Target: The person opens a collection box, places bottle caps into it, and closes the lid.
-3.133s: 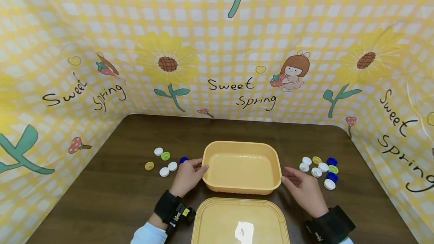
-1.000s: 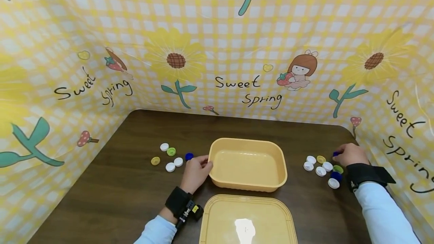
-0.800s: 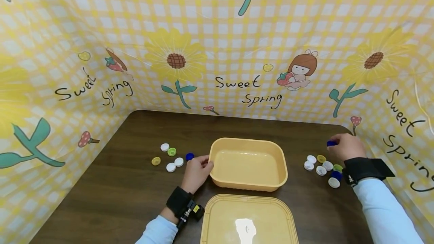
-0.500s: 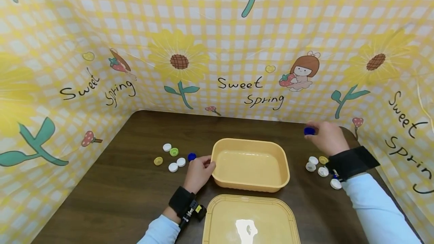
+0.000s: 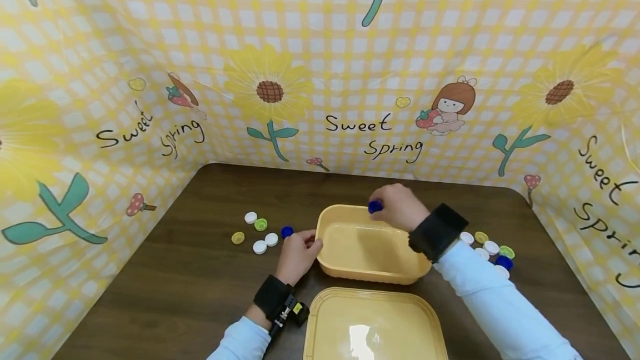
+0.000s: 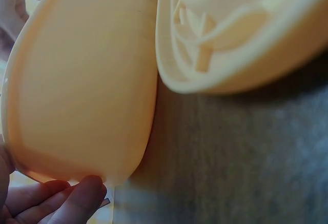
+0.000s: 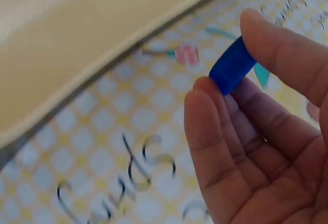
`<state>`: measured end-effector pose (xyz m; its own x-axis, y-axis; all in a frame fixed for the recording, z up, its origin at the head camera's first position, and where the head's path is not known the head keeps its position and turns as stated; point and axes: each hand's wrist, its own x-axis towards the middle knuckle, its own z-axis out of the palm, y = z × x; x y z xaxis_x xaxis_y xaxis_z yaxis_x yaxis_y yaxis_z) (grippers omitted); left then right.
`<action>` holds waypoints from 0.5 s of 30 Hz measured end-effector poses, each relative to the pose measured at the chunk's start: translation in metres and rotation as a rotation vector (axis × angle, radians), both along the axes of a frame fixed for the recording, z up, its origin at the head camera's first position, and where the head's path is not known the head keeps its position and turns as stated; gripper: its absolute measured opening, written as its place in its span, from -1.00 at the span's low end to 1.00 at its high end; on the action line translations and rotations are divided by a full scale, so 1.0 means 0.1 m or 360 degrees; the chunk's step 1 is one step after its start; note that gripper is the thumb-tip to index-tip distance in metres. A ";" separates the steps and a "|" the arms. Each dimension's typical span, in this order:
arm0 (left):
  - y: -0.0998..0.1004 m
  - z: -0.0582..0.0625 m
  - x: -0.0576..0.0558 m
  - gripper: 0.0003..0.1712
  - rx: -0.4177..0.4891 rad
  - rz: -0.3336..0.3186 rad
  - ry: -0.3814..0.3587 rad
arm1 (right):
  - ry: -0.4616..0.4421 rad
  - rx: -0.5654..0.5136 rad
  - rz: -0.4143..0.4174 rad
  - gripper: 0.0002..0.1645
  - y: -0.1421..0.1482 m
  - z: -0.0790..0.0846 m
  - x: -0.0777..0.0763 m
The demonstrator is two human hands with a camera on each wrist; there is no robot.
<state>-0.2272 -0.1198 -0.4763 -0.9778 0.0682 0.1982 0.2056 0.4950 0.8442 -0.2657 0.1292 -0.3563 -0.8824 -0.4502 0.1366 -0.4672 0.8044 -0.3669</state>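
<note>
The right hand (image 5: 400,207) pinches a blue bottle cap (image 5: 375,206) between thumb and fingers, over the back rim of a yellow plastic box (image 5: 372,278). In the right wrist view the blue cap (image 7: 233,66) shows side-on at the fingertips. At the box's left end, the left hand (image 5: 296,257) grips the rim with thumb and fingers. The left wrist view shows its fingertips (image 6: 89,183) at the box edge. The visible part of the box floor holds nothing; the right hand and wrist cover its back right part.
Several bottle caps lie left of the box, among them a yellow cap (image 5: 238,238) and a green cap (image 5: 261,224). More lie at the right, including another blue cap (image 5: 504,262), partly behind the right sleeve. A yellow lid (image 5: 375,321) lies in front of the box.
The right hand left the box's right end, picked up a blue cap from the right group, and carried it left over the box. The left hand stayed at the box's left end.
</note>
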 end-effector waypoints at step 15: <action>-0.01 0.00 0.00 -0.69 -0.0029 -0.0006 0.0033 | -0.0260 0.0179 0.0059 -0.72 -0.76 -0.70 -0.33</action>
<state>-0.2273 -0.1204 -0.4764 -0.9733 0.0755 0.2169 0.2247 0.5097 0.8305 -0.2991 0.0530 -0.4259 -0.8713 -0.4870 -0.0602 -0.4387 0.8280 -0.3491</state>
